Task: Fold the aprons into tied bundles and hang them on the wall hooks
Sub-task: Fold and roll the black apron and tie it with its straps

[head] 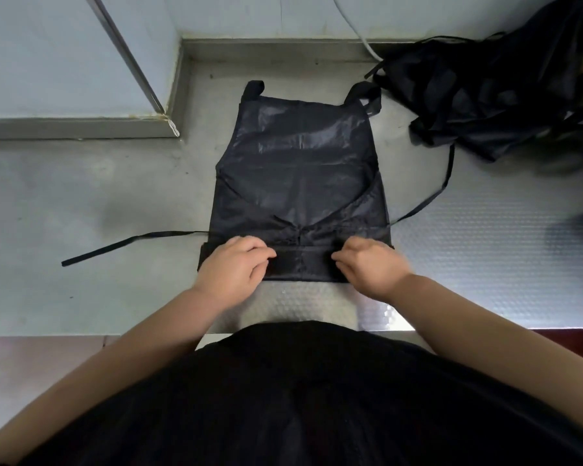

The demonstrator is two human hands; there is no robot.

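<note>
On steel counter, centre: black apron flat, long axis running away from person, neck straps at far end. Near edge: rolled hem pinched by left hand and right hand. Step, likely: rolling toward bib. Next needs even tight turns, waist ties kept free. Far right: apron heap.
</note>
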